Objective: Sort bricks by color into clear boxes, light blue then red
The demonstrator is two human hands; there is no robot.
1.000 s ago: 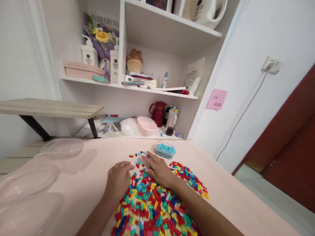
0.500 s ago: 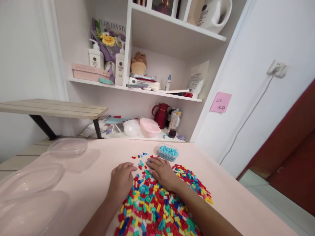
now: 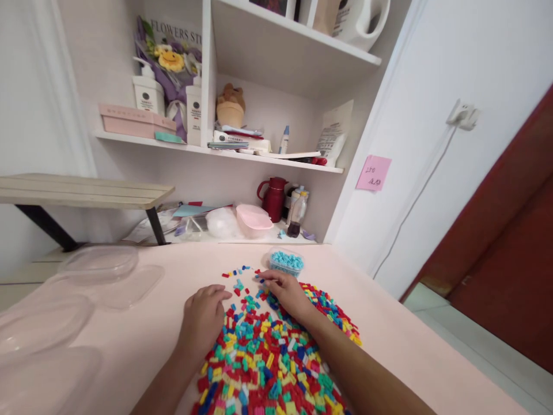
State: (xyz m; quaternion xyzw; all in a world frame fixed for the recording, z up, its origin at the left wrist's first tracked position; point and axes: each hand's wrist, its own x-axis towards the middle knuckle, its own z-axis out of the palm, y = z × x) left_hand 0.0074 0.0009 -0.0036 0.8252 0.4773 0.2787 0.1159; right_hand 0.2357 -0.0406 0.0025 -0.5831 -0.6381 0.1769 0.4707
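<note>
My left hand [image 3: 204, 314] rests on the table at the left edge of a wide pile of small toy bricks [image 3: 263, 363] in many colours. Its fingers are loosely bent, with nothing visible in them. At the pile's far end, my right hand [image 3: 286, 293] reaches over the bricks with thumb and fingers drawn together. A small blue toy brick [image 3: 258, 276] shows at its fingertips; its palm is hidden. Just beyond this hand stands a clear tub [image 3: 286, 271] of light blue bricks. A second brick heap [image 3: 332, 311] lies right of my right wrist.
Clear plastic tubs and lids [image 3: 99, 262] lie at the left of the pink table [image 3: 142, 346]. A small wooden rack [image 3: 86, 190] stands behind them. Along the back are a pink bowl [image 3: 254, 219], a red jug [image 3: 274, 199] and bottles [image 3: 296, 213] below white shelves [image 3: 268, 157].
My right hand's spread fingers have drawn together and shifted slightly right, uncovering bricks between the hands. The left hand stays in place. The camera view has swung slightly.
</note>
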